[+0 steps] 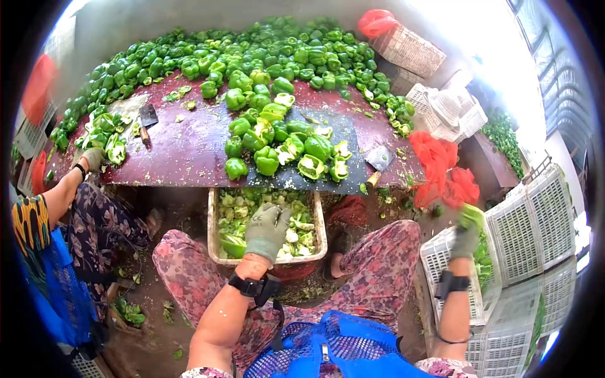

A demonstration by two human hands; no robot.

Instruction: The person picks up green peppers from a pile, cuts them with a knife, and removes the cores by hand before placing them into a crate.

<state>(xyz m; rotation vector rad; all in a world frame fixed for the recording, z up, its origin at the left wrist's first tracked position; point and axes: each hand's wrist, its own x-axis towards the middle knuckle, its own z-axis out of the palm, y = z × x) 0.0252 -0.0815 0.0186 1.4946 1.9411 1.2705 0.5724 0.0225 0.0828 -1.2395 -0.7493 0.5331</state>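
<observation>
The right hand (467, 239) is blurred, grip unclear.

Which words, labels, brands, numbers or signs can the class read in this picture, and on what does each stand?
"CE", faint, on the back of the left hand's glove.
Any smaller print there is too blurred to read.
I can make out no other text, including on the white crates.

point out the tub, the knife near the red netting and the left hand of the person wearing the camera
Tub (321, 223), head view: right rim.
Knife (380, 157), head view: blade.
Left hand (266, 230), head view: its gloved back.
</observation>
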